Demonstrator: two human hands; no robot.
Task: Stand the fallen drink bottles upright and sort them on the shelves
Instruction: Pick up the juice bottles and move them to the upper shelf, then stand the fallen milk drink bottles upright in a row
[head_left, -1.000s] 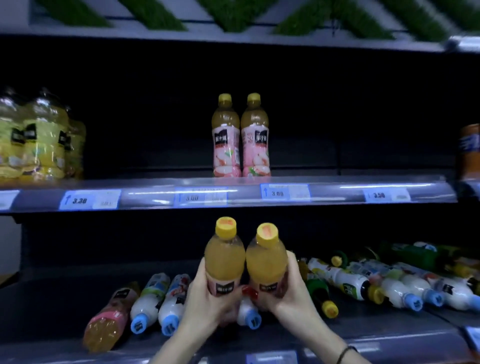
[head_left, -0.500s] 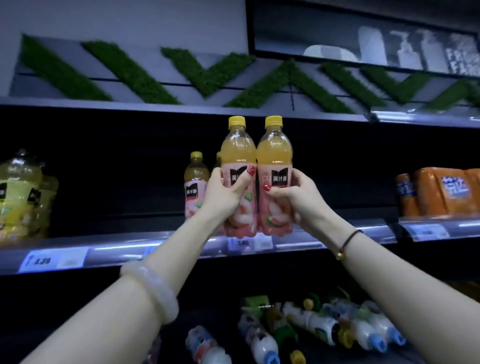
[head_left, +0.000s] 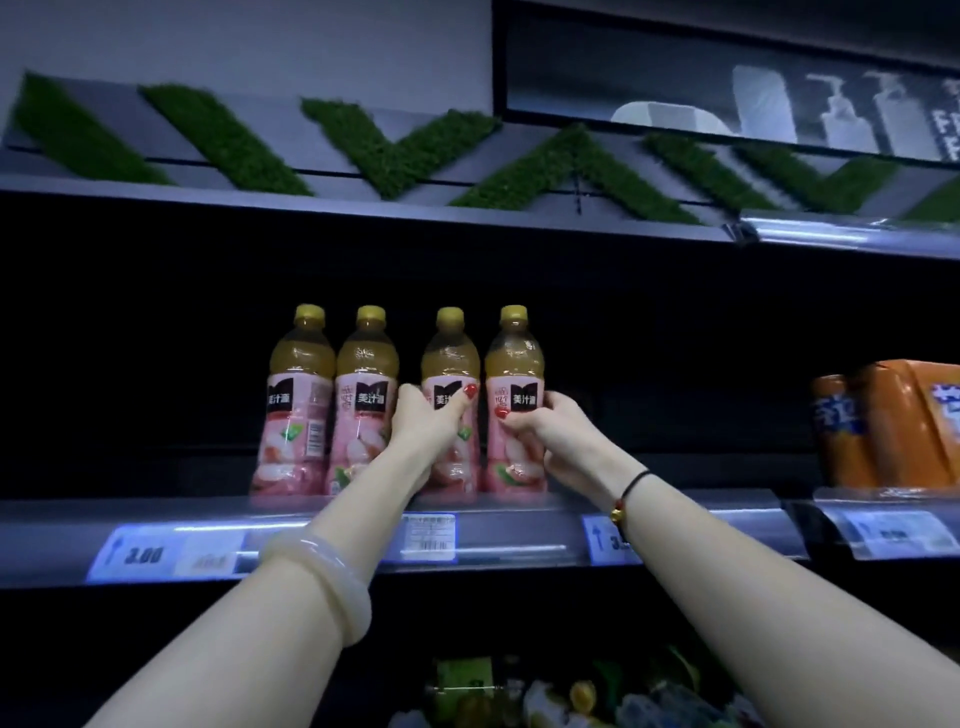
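Observation:
Several pink-labelled juice bottles with yellow caps stand upright in a row on the upper shelf (head_left: 519, 512). My left hand (head_left: 426, 423) is wrapped around the third bottle (head_left: 449, 358). My right hand (head_left: 550, 431) grips the fourth bottle (head_left: 514, 358) at its label. Both held bottles rest upright on the shelf. The two bottles to the left (head_left: 301, 395) (head_left: 366, 395) stand free, close beside each other. Fallen bottles (head_left: 582, 696) lie blurred on the lower shelf at the bottom edge.
An orange shrink-wrapped pack (head_left: 893, 426) sits on the same shelf at the far right. Price tags (head_left: 145, 556) line the shelf's front rail. Dark open shelf space lies between the bottle row and the orange pack, and left of the row.
Both hands lifted the two juice bottles from the lower shelf, carried them up and set them down on the upper shelf to the right of the two standing ones.

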